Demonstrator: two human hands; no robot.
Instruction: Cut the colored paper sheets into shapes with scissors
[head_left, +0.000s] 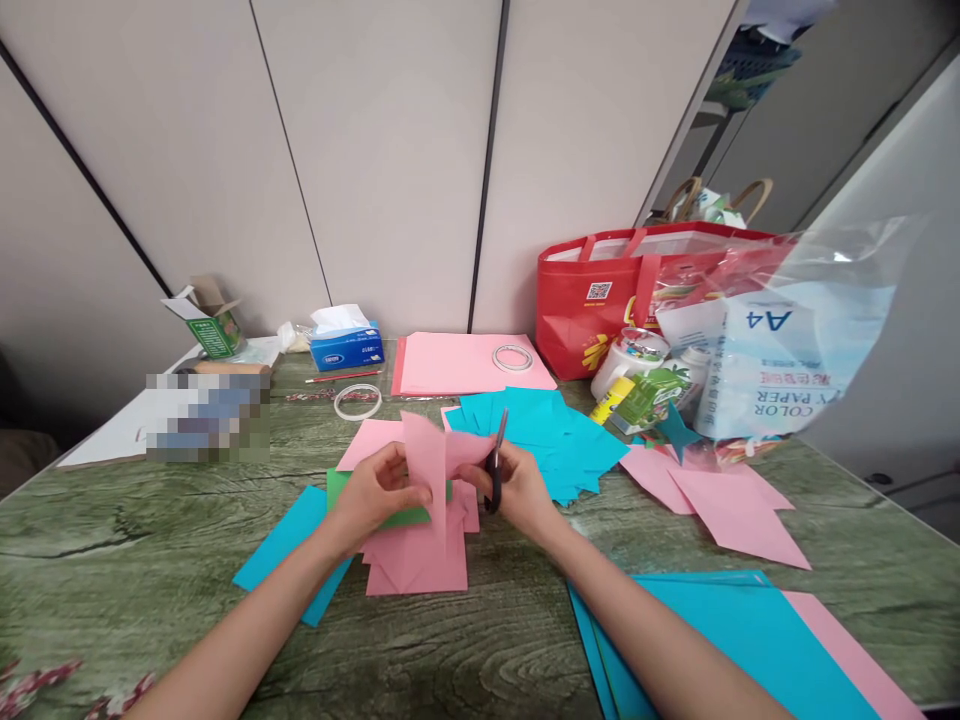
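Between finger and thumb, my left hand (381, 492) grips a folded piece of pink paper (425, 462) that stands upright with a crease down it. My right hand (523, 488) has a pair of dark-handled scissors (494, 465) in it, blades pointing up. Its fingertips also touch the paper's right flap. Below both hands lie pink paper pieces (420, 570), with a green piece (405, 517) partly hidden by my left hand. A blue strip (281, 540) rests to the left, and a pile of blue paper pieces (559, 440) is just beyond my right hand.
Behind stand a tissue box (346, 345), a pink paper stack (457, 362) and tape rolls (358, 402). At right are a red bag (574, 310), a glue stick (611, 398), a clear paper packet (787, 350), pink sheets (739, 510) and blue sheets (697, 620).
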